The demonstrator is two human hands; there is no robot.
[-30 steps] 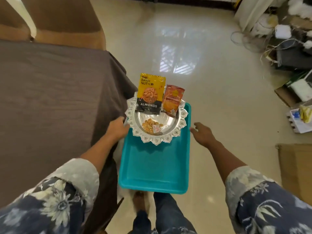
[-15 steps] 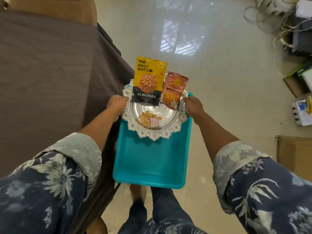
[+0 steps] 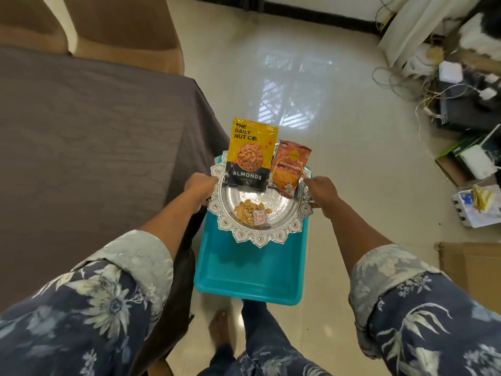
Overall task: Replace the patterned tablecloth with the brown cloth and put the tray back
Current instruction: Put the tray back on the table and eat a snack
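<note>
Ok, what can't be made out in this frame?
Head view only.
- What supports the teal tray: hidden beneath it.
- Fingertips of left hand and right hand: curled under the silver plate rim.
- Small print on the orange packet: too small.
- The brown cloth: cut off left.

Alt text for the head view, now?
The left hand and right hand grip opposite sides of an ornate silver plate carrying an almonds packet, a snack packet and loose nuts, over a teal tray. A brown cloth lies spread at left.
</note>
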